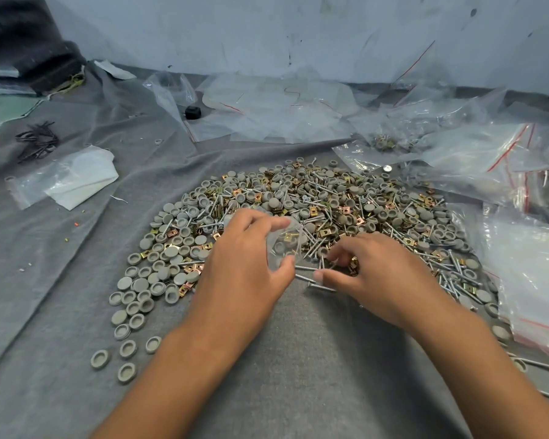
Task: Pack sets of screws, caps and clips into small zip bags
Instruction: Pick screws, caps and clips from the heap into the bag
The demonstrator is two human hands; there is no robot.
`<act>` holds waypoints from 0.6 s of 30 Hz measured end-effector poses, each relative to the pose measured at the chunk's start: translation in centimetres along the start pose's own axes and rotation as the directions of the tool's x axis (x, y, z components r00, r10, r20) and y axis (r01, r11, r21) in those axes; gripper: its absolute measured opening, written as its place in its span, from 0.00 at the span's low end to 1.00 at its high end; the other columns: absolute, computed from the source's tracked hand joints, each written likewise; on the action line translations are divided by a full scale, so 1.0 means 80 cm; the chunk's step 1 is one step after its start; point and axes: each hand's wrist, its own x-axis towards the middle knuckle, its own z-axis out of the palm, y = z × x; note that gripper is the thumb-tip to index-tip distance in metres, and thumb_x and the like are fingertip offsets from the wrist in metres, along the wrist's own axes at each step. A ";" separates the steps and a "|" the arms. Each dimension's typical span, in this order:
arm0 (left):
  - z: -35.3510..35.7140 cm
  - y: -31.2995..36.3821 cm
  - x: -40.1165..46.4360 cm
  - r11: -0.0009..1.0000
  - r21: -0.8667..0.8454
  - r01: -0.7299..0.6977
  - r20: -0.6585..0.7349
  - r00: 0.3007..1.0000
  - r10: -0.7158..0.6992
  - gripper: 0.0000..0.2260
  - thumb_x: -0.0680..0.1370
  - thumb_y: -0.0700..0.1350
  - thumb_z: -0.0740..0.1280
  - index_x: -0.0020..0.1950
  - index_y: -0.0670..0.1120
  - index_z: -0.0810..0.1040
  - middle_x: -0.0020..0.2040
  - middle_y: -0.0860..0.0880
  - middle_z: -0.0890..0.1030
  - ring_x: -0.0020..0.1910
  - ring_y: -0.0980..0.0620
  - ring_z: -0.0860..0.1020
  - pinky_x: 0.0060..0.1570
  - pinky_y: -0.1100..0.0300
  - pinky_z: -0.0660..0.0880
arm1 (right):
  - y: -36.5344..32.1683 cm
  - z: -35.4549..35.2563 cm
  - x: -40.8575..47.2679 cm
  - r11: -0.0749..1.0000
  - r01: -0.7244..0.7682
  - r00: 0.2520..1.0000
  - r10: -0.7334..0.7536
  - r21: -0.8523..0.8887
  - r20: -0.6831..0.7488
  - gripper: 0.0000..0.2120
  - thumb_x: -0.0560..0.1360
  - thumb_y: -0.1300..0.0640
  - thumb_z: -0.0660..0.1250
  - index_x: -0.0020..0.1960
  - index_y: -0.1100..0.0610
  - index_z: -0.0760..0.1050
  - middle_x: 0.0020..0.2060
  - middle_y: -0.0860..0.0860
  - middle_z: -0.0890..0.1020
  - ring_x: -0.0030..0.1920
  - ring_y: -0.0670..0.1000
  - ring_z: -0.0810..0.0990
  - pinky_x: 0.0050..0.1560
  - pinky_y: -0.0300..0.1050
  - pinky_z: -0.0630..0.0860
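Looks like a small hand-packing workshop, makeshift rather than a factory line. Grey felt cloth [76,280] spread as the work surface, against a scuffed, stained pale wall [267,26] at 12 o'clock. Bulk heap of grey caps, brass clips and screws [314,210] at centre; loose clear zip bags [504,160] with red seal lines piled from 12 to 3 o'clock.
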 end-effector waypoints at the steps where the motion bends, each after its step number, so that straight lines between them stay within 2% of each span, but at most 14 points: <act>1: 0.000 0.000 0.000 1.000 0.002 0.001 0.001 1.000 -0.001 0.22 0.75 0.49 0.74 0.68 0.56 0.77 0.54 0.62 0.71 0.48 0.72 0.69 0.46 0.77 0.67 | -0.006 0.002 -0.001 0.999 -0.007 1.000 0.006 -0.038 -0.026 0.21 0.70 0.26 0.63 0.53 0.39 0.73 0.45 0.37 0.75 0.47 0.41 0.73 0.43 0.44 0.75; 4: 0.000 0.000 0.000 1.000 0.000 0.001 0.003 1.000 -0.001 0.22 0.75 0.49 0.73 0.68 0.55 0.76 0.54 0.62 0.71 0.48 0.71 0.69 0.47 0.78 0.67 | -0.016 0.005 -0.003 0.999 -0.003 0.999 0.002 -0.047 -0.041 0.13 0.75 0.36 0.67 0.54 0.42 0.74 0.46 0.39 0.75 0.49 0.45 0.74 0.45 0.49 0.79; 6: 0.000 -0.001 -0.001 1.000 0.001 0.001 0.002 1.000 -0.001 0.22 0.75 0.49 0.73 0.69 0.56 0.76 0.54 0.62 0.71 0.48 0.71 0.69 0.48 0.77 0.67 | -0.013 0.003 -0.002 1.000 -0.004 1.000 0.004 -0.017 -0.013 0.08 0.78 0.41 0.68 0.54 0.43 0.75 0.44 0.40 0.77 0.48 0.46 0.76 0.44 0.49 0.79; 9: 0.001 -0.001 0.000 1.000 0.001 0.001 0.004 1.000 -0.001 0.22 0.75 0.50 0.73 0.69 0.56 0.76 0.55 0.62 0.71 0.48 0.70 0.70 0.48 0.75 0.68 | -0.007 0.001 -0.002 0.999 0.014 1.000 -0.013 -0.048 0.009 0.05 0.80 0.47 0.66 0.55 0.43 0.76 0.47 0.41 0.78 0.50 0.48 0.78 0.43 0.47 0.76; 12: 0.000 -0.001 0.000 1.000 0.002 0.003 0.003 1.000 -0.003 0.22 0.75 0.50 0.72 0.69 0.56 0.76 0.55 0.62 0.71 0.48 0.71 0.69 0.50 0.74 0.70 | -0.002 0.001 -0.001 0.998 0.064 0.998 -0.063 -0.023 0.020 0.04 0.81 0.47 0.65 0.55 0.42 0.74 0.48 0.39 0.75 0.52 0.46 0.75 0.47 0.47 0.76; 14: 0.000 0.000 0.000 1.000 -0.001 0.005 0.000 1.000 -0.005 0.22 0.75 0.50 0.72 0.69 0.56 0.76 0.54 0.62 0.71 0.48 0.71 0.69 0.50 0.72 0.71 | 0.000 -0.002 0.000 0.995 0.081 0.997 -0.082 0.057 0.017 0.03 0.81 0.45 0.64 0.53 0.41 0.73 0.48 0.37 0.74 0.51 0.44 0.72 0.51 0.47 0.75; 16: 0.000 0.000 0.000 1.000 -0.005 0.003 -0.001 1.000 -0.003 0.22 0.75 0.50 0.73 0.69 0.56 0.76 0.54 0.62 0.71 0.48 0.71 0.69 0.51 0.71 0.72 | 0.001 -0.005 -0.002 0.988 0.112 0.993 -0.117 0.110 0.036 0.03 0.80 0.45 0.65 0.50 0.41 0.71 0.47 0.36 0.72 0.50 0.42 0.70 0.51 0.45 0.73; 18: -0.001 0.000 -0.001 1.000 -0.005 0.001 -0.002 1.000 -0.001 0.22 0.75 0.50 0.73 0.69 0.55 0.76 0.55 0.61 0.71 0.48 0.70 0.70 0.52 0.69 0.73 | -0.002 -0.004 -0.007 0.985 0.155 0.984 -0.161 0.079 0.076 0.04 0.79 0.45 0.65 0.48 0.41 0.70 0.46 0.36 0.72 0.49 0.41 0.70 0.48 0.41 0.71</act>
